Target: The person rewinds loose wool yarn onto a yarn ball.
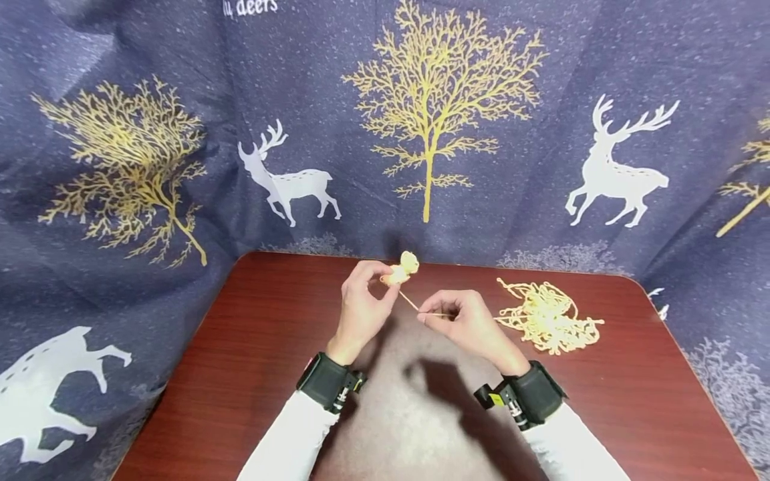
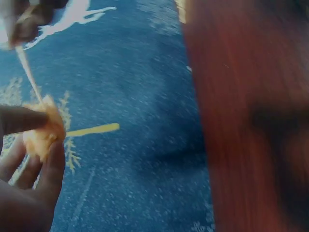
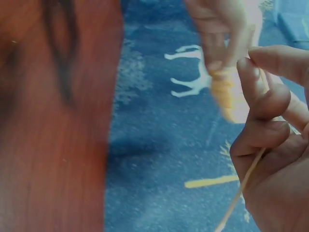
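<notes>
My left hand (image 1: 365, 304) pinches a small bundle of pale yellow yarn (image 1: 408, 263) between thumb and fingers, above the table's far edge. In the left wrist view the wound yarn (image 2: 44, 140) shows between the thumb and fingertips. A single strand (image 1: 409, 300) runs taut from the bundle to my right hand (image 1: 463, 321), which pinches it between thumb and forefinger. In the right wrist view the strand (image 3: 244, 186) passes through the curled fingers and out below the palm. Beyond the right hand it leads toward a loose tangled heap of yarn (image 1: 550, 317).
The reddish-brown wooden table (image 1: 259, 334) has rounded far corners. A dark blue cloth (image 1: 385, 227) with white deer and golden trees hangs right behind it and along both sides. Black wrist straps (image 1: 532, 394) with small cameras sit on both wrists.
</notes>
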`<state>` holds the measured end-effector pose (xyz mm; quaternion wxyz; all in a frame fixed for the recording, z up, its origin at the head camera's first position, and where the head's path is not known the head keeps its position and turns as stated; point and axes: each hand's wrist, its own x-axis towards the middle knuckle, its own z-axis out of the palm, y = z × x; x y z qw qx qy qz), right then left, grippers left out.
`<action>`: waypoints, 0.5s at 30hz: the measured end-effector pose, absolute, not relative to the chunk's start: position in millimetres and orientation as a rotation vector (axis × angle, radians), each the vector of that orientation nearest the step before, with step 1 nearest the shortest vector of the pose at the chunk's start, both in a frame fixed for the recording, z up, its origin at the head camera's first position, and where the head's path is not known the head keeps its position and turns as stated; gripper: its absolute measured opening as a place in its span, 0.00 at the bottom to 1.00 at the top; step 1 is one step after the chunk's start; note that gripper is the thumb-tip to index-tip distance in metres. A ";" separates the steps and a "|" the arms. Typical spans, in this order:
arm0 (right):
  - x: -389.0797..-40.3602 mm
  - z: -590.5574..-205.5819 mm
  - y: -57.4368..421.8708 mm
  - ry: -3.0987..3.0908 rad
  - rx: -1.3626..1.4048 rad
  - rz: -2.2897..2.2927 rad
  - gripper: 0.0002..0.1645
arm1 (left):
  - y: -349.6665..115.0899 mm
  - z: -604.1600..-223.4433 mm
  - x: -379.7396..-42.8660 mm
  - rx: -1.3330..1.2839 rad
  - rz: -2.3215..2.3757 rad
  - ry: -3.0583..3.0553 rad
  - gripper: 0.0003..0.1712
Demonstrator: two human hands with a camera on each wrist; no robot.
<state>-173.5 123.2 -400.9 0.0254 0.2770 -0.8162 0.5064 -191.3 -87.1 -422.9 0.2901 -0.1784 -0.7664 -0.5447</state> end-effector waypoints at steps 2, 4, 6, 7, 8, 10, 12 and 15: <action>-176.6 -396.1 126.6 -2.508 0.856 1.594 0.06 | -88.6 -429.8 -192.0 -0.544 -1.360 -2.134 0.15; -181.1 -392.1 130.3 -2.484 0.851 1.645 0.06 | -89.7 -434.5 -191.2 -0.605 -1.287 -2.240 0.15; -186.5 -388.6 133.8 -2.455 0.838 1.718 0.06 | -90.4 -437.2 -189.8 -0.669 -1.240 -2.334 0.15; -189.3 -387.2 135.6 -2.442 0.825 1.757 0.06 | -90.7 -437.8 -189.0 -0.694 -1.218 -2.383 0.15; -192.2 -386.1 137.4 -2.434 0.809 1.790 0.06 | -90.9 -437.9 -188.1 -0.722 -1.211 -2.423 0.15; -197.5 -384.2 140.7 -2.425 0.763 1.846 0.07 | -91.5 -437.3 -185.9 -0.787 -1.235 -2.494 0.15; -203.0 -383.8 143.6 -2.429 0.708 1.879 0.08 | -92.1 -435.6 -183.2 -0.869 -1.289 -2.549 0.14; -209.5 -384.5 146.3 -2.420 0.624 1.946 0.10 | -92.9 -433.2 -178.2 -1.005 -1.440 -2.600 0.14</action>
